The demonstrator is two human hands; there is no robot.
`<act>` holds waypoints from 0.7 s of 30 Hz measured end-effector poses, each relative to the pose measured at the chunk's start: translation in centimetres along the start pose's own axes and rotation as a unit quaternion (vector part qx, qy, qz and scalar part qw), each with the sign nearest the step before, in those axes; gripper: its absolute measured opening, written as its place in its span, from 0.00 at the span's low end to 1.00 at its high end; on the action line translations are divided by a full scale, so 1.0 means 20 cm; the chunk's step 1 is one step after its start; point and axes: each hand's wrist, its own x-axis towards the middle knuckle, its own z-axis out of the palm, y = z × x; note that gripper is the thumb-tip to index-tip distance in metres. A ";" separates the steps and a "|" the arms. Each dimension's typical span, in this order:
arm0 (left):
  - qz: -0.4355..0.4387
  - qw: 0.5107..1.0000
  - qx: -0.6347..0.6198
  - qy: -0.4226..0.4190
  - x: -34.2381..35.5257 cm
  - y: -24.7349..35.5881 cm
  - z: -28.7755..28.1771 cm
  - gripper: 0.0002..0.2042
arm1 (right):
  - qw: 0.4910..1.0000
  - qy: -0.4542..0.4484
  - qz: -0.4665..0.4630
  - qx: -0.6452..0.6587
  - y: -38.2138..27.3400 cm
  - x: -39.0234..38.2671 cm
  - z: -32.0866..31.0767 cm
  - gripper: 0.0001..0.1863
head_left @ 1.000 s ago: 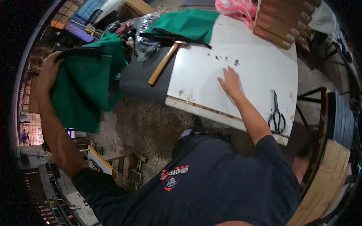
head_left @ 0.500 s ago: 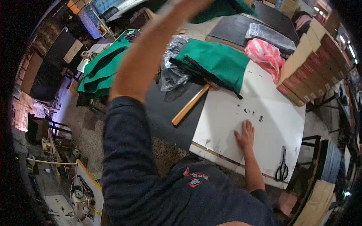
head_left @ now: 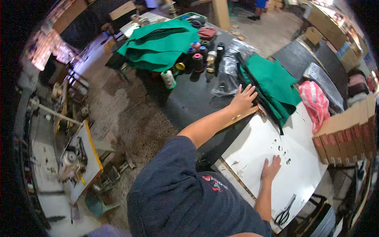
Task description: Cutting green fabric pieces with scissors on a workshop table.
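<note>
Lying flat on the white board (head_left: 304, 146), R hand (head_left: 271, 168) is seen palm down, fingers slightly apart. L hand (head_left: 244, 102) is held at the left edge of the green fabric piece (head_left: 274, 79), fingers spread; contact w/ its blk strip (head_left: 263, 98) can't be confirmed. Fabric pc is laid partly over the board's far end, strip along its left side. Hammer (head_left: 242, 117) is partly hidden by L hand & forearm, wood handle visible. Scissors (head_left: 287, 209) are placed at the board's near R corner. Clear plastic bag (head_left: 229, 75) is left just beside the fabric pc, on the blk worktop (head_left: 181, 104). Farther L, thread spools (head_left: 197, 62) are grouped; a white spool (head_left: 168, 79) is set near the green fabric stack (head_left: 158, 45). At the board's R side, striped bag (head_left: 314, 102) & carton stack (head_left: 347, 142) are seen.
</note>
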 end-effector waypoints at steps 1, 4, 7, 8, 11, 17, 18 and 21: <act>-0.027 0.999 -0.029 0.004 -0.03 0.03 -0.14 0.22 | 0.999 0.024 0.046 -0.011 -0.03 0.06 0.02 0.30; -0.085 0.986 -0.117 0.082 -0.26 -0.06 -0.47 0.17 | 0.998 0.024 0.052 -0.024 -0.22 0.16 0.09 0.34; -0.197 0.957 -0.105 0.186 -0.52 -0.37 -0.80 0.09 | 0.953 -0.116 -0.273 0.067 -0.45 -0.13 0.29 0.30; -0.278 0.932 -0.123 0.198 -0.58 -0.52 -0.89 0.09 | 0.839 -0.333 -0.183 0.389 -0.52 -0.25 0.30 0.21; -0.347 0.880 -0.070 0.318 -0.79 -1.05 -1.21 0.07 | 0.889 -0.170 -0.163 0.393 -0.74 -0.24 -0.06 0.12; -0.380 0.885 0.073 0.261 -0.67 -2.02 -1.68 0.11 | 0.811 -0.082 -0.426 0.393 -1.49 0.06 -0.79 0.13; -0.356 0.897 0.102 0.243 -0.54 -2.12 -1.64 0.13 | 0.773 -0.137 -0.496 0.372 -1.71 0.11 -0.88 0.18; -0.319 0.917 0.224 0.090 -0.23 -2.49 -1.61 0.19 | 0.567 0.003 -0.703 0.430 -2.50 0.23 -0.98 0.19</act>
